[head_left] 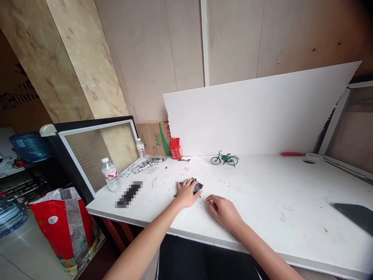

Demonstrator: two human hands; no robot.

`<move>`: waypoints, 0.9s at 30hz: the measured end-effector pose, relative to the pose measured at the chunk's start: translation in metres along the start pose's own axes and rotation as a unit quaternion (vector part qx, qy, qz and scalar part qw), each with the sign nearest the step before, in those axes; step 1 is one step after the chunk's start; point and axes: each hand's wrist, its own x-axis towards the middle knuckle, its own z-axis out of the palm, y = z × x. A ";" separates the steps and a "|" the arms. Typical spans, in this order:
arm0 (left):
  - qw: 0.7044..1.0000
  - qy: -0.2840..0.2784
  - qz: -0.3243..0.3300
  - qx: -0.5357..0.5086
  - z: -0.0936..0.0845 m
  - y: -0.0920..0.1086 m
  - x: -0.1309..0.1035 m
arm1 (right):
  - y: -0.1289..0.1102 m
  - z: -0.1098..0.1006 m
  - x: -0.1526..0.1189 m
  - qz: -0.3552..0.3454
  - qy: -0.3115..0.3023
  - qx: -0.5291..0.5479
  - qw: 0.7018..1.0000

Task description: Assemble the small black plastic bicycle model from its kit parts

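Covering crumpled black plastic [198,187], left hand [187,193] lay spread, unclenched; right hand [225,212] curled nearby, grip unclear. Green model bicycle [225,158] stood beyond.

The only view, worn on the person's head, is looking forward and down from close above the near edge of the long white table [262,217]. It is taking in both near corners and facing the upright white board [250,116].
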 end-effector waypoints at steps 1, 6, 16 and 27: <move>1.000 0.002 0.006 -0.006 0.002 0.006 -0.002 | 0.000 -0.001 0.000 0.007 0.013 0.008 1.000; 0.998 0.007 0.047 -0.033 0.011 0.025 -0.007 | -0.001 -0.005 -0.001 0.006 0.033 0.039 0.999; 0.990 0.131 -0.030 -0.047 -0.013 -0.031 0.029 | 0.002 -0.001 -0.002 -0.007 0.003 0.049 0.999; 0.974 0.044 -0.216 0.050 -0.026 -0.183 0.072 | -0.009 -0.006 -0.004 -0.032 -0.057 0.041 0.997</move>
